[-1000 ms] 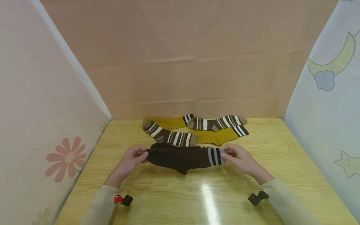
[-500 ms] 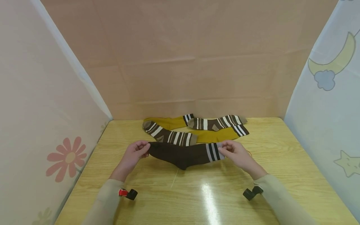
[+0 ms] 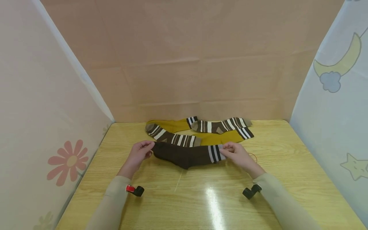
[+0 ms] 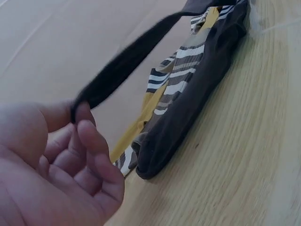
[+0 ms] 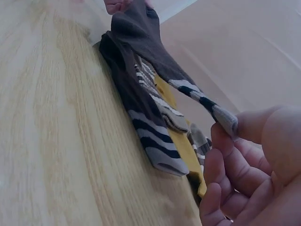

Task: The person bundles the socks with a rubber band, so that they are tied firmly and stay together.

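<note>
A dark brown sock with a grey-and-black striped cuff is stretched sideways between both hands. My left hand pinches its toe end between thumb and forefinger. At the cuff, my right hand pinches the grey edge. Both wrist views show this sock raised off the table, its body sagging a little at the heel. Below it, a matching dark brown sock lies flat on the wood, hidden behind the held one in the head view. That lying sock's toe points toward the left hand's side.
Behind the held sock lie two brown-and-white striped socks, one at left and one at right. Two mustard socks lie among them, one farther back and one nearer. A pinkish back wall rises beyond the table.
Both hands have carried the dark brown sock a short way forward, toward the other socks. The hands are slightly closer together. The other socks have stayed where they were.
</note>
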